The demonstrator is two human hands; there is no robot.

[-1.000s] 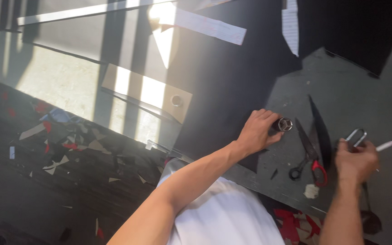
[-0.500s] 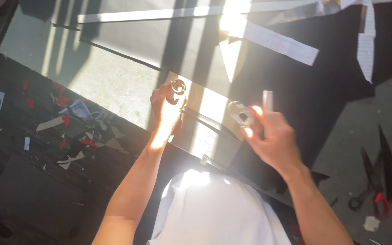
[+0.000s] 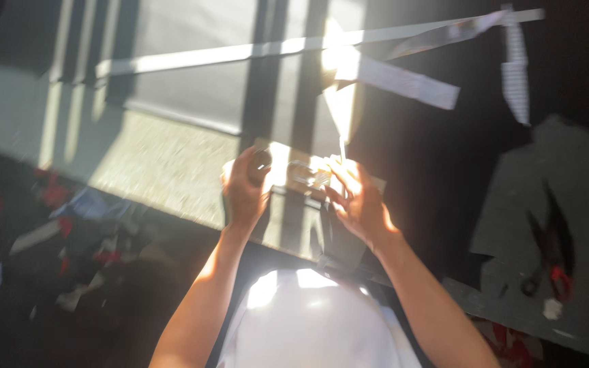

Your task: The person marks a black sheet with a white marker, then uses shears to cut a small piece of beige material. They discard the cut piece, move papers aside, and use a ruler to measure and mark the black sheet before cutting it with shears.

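Metal glints between our hands: the left hand (image 3: 243, 191) pinches a small round ring (image 3: 262, 161), the right hand (image 3: 359, 201) grips a blurred shiny piece (image 3: 303, 174) just beside it. Both hover over a pale card sheet (image 3: 172, 163); scissors (image 3: 547, 255) lie far right of it.

scissors (image 3: 547, 262) red-handled, far right; paper scraps (image 3: 69, 225) red and pale, left; white strips (image 3: 410, 82) top
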